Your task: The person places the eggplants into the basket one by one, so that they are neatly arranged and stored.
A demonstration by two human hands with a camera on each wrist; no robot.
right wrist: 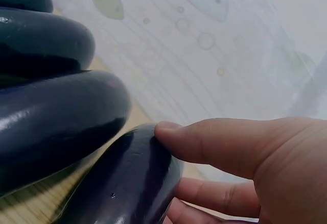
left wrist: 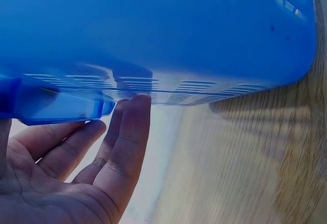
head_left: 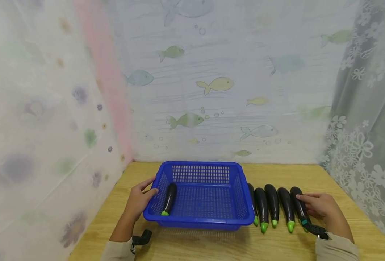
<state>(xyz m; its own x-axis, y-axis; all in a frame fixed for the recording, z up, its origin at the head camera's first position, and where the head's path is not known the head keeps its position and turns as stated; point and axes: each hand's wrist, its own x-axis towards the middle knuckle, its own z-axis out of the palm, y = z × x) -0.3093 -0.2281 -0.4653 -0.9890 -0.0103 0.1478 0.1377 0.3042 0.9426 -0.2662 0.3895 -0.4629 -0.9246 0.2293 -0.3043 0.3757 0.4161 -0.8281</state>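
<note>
A blue plastic basket (head_left: 199, 220) with slotted sides stands on the table, one dark eggplant (head_left: 170, 197) lying along its left side. My left hand (head_left: 139, 199) holds the basket's left rim, thumb over the edge. From the left wrist view, the fingers (left wrist: 134, 137) reach up under the rim against the outer wall. To the right of the basket, several glossy eggplants (head_left: 272, 201) with green stem ends lie in a row. My right hand (head_left: 322, 208) grips the rightmost eggplant (right wrist: 130, 178), thumb on its rounded end and other fingers along its far side, partly hidden.
The wooden table (head_left: 205, 246) runs back to a curtain (head_left: 225, 108) printed with fish. A flowered sheet (head_left: 49, 145) hangs at the left, lace fabric (head_left: 365, 152) at the right. Dark camera mounts (head_left: 142, 237) sit at both wrists.
</note>
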